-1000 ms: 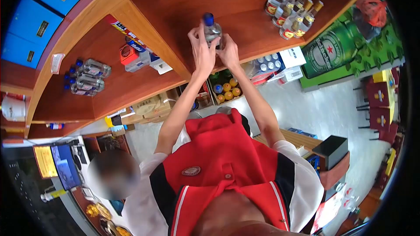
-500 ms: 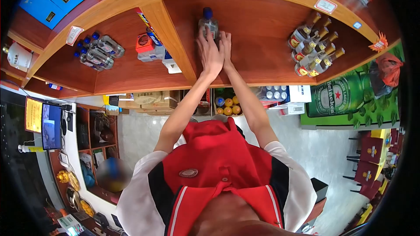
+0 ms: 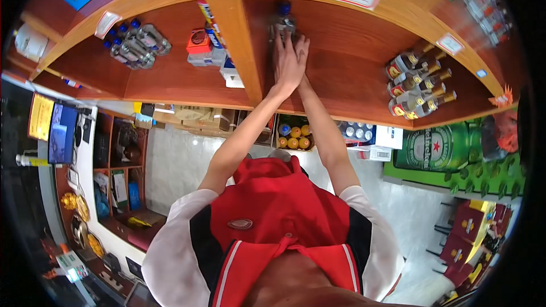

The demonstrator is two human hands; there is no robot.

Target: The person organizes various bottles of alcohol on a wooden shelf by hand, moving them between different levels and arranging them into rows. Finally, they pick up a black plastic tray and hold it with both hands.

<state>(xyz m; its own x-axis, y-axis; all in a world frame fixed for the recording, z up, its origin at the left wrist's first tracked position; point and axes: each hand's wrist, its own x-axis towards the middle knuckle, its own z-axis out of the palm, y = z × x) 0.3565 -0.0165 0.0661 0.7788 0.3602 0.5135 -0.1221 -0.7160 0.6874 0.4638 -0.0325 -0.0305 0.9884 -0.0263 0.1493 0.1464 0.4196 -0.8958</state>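
A clear bottle with a blue cap (image 3: 284,21) stands near the left wall of the middle shelf compartment. My left hand (image 3: 289,63) reaches up to it, its fingers stretched and spread against the bottle's near side. Close beside it on the right is my right hand (image 3: 303,57), partly covered by the left one, with visible fingers extended and no object seen in them. Whether either hand grips the bottle does not show; both look laid against it or next to it.
Gold-capped bottles (image 3: 418,82) stand at the compartment's right end. Left of the wooden divider (image 3: 234,45) are a red box (image 3: 198,41) and blue-capped bottles (image 3: 138,44). Below the shelf are a crate of yellow and blue round items (image 3: 294,137) and a white carton (image 3: 389,137).
The view has turned and shifted, so the shelf appears tilted. My hands are still by the bottle and now overlap more, the left lying across part of the right.
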